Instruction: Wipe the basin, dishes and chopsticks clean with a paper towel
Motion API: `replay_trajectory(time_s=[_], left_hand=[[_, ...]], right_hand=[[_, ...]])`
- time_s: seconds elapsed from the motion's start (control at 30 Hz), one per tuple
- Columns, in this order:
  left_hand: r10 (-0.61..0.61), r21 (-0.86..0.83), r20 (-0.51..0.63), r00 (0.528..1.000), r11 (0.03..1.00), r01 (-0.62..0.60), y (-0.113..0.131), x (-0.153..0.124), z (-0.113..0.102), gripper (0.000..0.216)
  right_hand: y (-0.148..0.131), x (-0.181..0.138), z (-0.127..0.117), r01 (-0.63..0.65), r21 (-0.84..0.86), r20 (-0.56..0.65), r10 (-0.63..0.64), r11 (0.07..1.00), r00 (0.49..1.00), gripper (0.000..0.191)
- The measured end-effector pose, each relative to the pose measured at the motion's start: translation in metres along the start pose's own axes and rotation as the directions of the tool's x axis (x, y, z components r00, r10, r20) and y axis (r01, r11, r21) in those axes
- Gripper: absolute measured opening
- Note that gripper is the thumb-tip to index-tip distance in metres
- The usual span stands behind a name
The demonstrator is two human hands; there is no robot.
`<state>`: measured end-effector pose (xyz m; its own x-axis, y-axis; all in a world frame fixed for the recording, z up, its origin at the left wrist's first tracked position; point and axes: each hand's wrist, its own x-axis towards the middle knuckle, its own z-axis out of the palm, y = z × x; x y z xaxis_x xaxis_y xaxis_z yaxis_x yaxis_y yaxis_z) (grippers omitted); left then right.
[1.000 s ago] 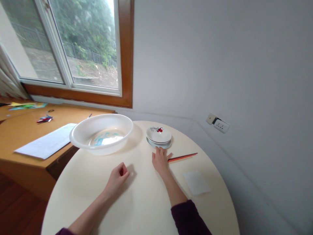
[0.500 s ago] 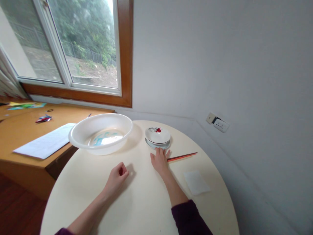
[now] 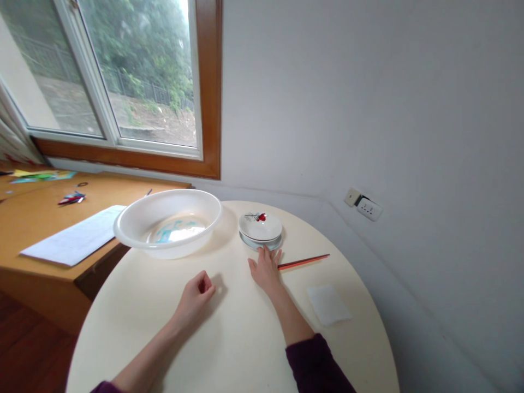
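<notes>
My right hand (image 3: 265, 270) lies on the round table with its fingers spread, the fingertips at the near rim of a small stack of dishes. On top of the stack is a white plate (image 3: 262, 228) with a red flower print; a bluish dish (image 3: 246, 241) shows beneath it. Red chopsticks (image 3: 305, 261) lie just right of that hand. My left hand (image 3: 198, 290) rests on the table in a loose fist, its fingers curled with nothing in them. A white translucent basin (image 3: 135, 218) stands beyond it.
A folded white cloth or tissue (image 3: 329, 304) lies on the right of the cream table (image 3: 233, 338). At the left is a wooden desk (image 3: 110, 188) with a white sheet (image 3: 73, 234) and small items. A wall with a socket (image 3: 369, 208) borders the table's right side.
The dish stack has shifted slightly left, along with my right hand at its near rim. My left hand stays where it was.
</notes>
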<state>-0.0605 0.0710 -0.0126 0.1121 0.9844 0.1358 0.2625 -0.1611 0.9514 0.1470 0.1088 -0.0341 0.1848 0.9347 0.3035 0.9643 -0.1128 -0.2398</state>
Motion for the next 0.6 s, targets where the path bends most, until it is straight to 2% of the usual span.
replay_trajectory(time_s=[0.6], left_hand=[[0.012,0.007,0.0,1.0,1.0,-0.012,-0.0015,0.0003,0.0016,0.023]], right_hand=[[-0.0073,0.0017,0.0044,0.026,0.001,0.016,-0.026,1.0,1.0,0.049]])
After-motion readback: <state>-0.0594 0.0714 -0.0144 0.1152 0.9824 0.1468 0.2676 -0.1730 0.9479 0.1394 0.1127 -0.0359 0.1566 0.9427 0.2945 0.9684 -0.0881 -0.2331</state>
